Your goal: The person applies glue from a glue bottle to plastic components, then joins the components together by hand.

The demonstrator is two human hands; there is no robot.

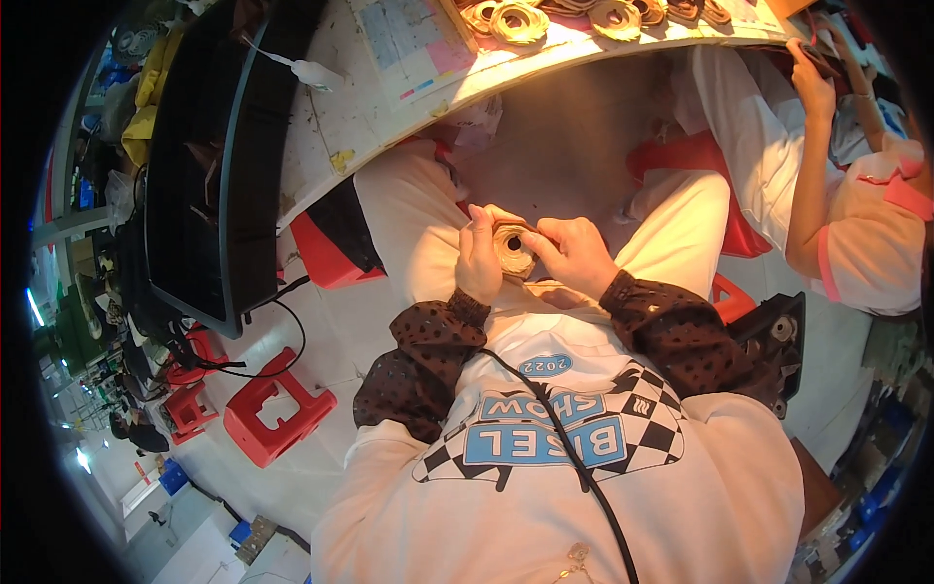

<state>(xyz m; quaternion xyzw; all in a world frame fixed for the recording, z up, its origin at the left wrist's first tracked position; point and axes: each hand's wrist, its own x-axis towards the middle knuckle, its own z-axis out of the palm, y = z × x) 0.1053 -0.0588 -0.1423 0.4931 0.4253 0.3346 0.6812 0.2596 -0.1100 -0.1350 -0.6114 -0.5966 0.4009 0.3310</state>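
Above my lap, both hands hold a tan, layered round rosette (510, 261) with a wavy edge and a dark hole in its middle. My left hand (477, 258) grips its left rim, thumb and fingers closed on it. On the right side, my right hand (576, 257) is closed too, its thumb pressing on the face near the hole. A brown strip or edge shows along the top of the rosette; its underside is hidden. Similar tan rosettes (519, 23) lie on the lit worktable (428, 122) beyond my knees.
A white bottle with a thin nozzle (317, 76) lies at the table's left, beside a large black tray (238, 185). Red stools (272, 409) stand on the floor at left. At right, another person's hand (813, 86) works at the table. A black cable (584, 467) crosses my shirt.
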